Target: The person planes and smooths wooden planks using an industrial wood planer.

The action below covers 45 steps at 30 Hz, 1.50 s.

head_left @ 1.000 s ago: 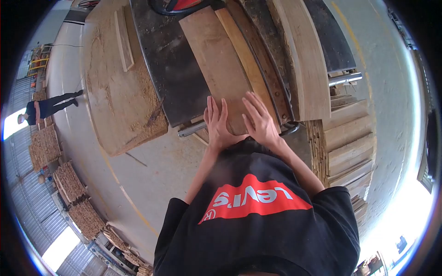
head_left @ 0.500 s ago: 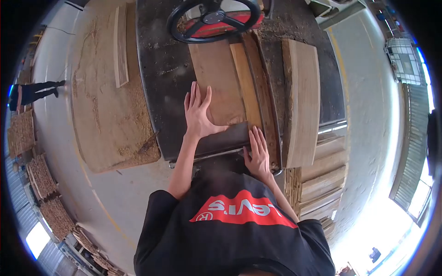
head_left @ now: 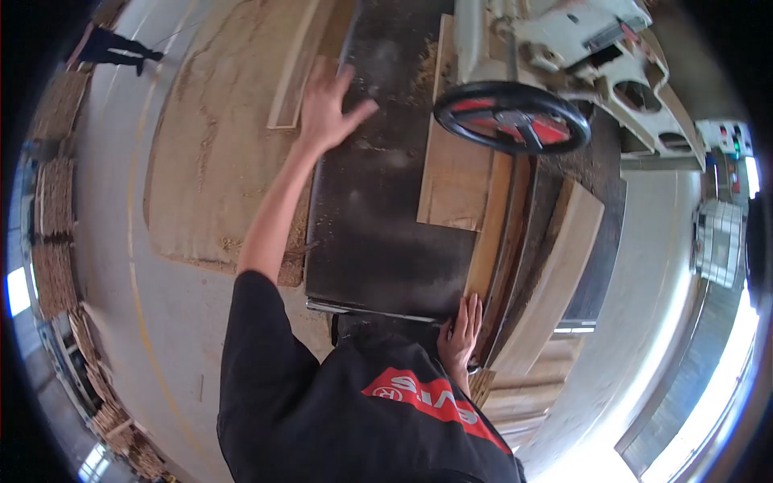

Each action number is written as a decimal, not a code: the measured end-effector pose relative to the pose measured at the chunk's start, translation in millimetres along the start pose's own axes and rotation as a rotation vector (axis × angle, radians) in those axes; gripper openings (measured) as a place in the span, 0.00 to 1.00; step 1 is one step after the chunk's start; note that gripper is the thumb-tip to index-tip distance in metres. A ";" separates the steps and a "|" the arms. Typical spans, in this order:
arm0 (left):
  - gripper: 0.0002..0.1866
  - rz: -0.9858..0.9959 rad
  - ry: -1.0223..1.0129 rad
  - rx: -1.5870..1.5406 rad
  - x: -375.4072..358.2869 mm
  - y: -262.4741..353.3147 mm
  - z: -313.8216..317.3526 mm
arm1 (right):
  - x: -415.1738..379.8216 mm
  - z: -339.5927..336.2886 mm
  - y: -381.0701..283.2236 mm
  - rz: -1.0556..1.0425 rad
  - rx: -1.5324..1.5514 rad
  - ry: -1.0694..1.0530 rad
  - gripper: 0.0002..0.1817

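My left hand (head_left: 326, 113) is raised over the left edge of the black machine table (head_left: 378, 258), fingers spread and slightly blurred. It holds nothing visible and is nearest to a pale plank (head_left: 291, 88) on the sawdust-covered board. My right hand (head_left: 460, 334) rests at the table's front edge, fingers stretched forward against the near end of a long narrow wooden strip (head_left: 489, 233). That strip runs along a rusty brown fence (head_left: 518, 233). Left of the strip a wide wooden board (head_left: 451, 189) lies flat, its far part passing beside the machine.
A black handwheel (head_left: 515, 119) projects from the pale machine body (head_left: 555, 32) ahead. At the right lies a thick plank (head_left: 551, 278), with stacked boards (head_left: 523, 398) below it. A sawdust-covered board (head_left: 209, 161) stands left. Another person's legs (head_left: 121, 50) show far left.
My left hand has left the wide board and swung forward and left. The board's near end now lies farther from the table's front edge. The view has turned, shifting the machine rightward.
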State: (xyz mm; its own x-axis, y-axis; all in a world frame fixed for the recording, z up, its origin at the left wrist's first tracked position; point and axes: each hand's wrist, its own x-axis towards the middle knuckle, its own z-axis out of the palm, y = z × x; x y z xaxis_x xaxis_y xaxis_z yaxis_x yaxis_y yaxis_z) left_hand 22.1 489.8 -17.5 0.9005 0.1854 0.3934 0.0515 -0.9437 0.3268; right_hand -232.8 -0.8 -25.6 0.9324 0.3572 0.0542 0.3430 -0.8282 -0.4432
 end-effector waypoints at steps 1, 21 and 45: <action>0.53 -0.114 0.070 0.171 14.4 -31.1 1.7 | 0.3 -1.7 -2.4 0.007 -0.013 -0.012 0.42; 0.34 -0.634 -0.023 -2.739 -208.5 78.6 -47.3 | -14.7 -33.2 -20.3 0.199 -0.162 -0.063 0.58; 0.45 -0.129 -0.202 -0.227 -368.2 289.1 -52.6 | -52.1 -51.8 38.5 0.050 0.515 0.314 0.40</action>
State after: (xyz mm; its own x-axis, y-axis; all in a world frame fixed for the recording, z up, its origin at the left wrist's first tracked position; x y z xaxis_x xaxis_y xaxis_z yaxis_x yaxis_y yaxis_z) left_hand -317.2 163.1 -22.7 0.9614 0.2199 0.1656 0.0934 -0.8264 0.5553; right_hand -262.3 -73.6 0.9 0.9619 0.1134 0.2487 0.2716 -0.4971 -0.8241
